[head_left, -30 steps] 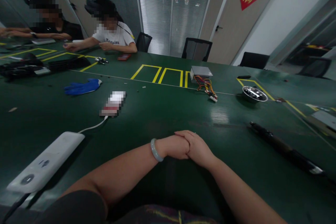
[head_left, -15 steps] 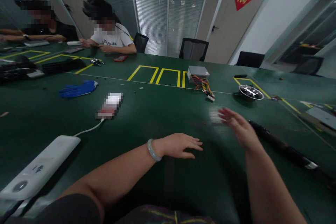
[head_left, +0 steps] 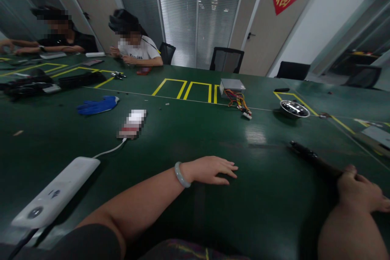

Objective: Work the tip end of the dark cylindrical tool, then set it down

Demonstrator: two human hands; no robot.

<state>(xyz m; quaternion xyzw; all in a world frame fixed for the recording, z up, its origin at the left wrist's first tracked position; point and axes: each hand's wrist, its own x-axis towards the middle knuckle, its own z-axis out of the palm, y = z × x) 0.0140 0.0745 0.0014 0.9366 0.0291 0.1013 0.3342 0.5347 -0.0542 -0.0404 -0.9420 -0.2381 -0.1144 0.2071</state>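
Observation:
My left hand (head_left: 215,170) lies palm down over the green table, fingers spread, holding nothing; a pale bangle is round its wrist. At the right, my right hand (head_left: 361,191) is closed round a long black stick-like thing (head_left: 307,155). The near end of that stick is hidden behind the hand, and its exact kind is unclear. Left of my left hand, a phone (head_left: 133,124) with a blurred screen is joined by a white cable (head_left: 111,151) to a long white device (head_left: 57,193). A blue glove (head_left: 98,105) lies beyond the phone.
A power supply unit (head_left: 232,86) with coloured wires stands mid-table, a shiny metal bowl (head_left: 294,109) to its right. Yellow tape (head_left: 198,83) marks the table (head_left: 183,134). Black gear (head_left: 27,83) lies far left. Two people (head_left: 137,50) sit across, chairs (head_left: 227,60) beyond.
My right hand has moved right and down from above the table onto the black stick-like thing and closed round it. My left hand stays put. The view has shifted slightly.

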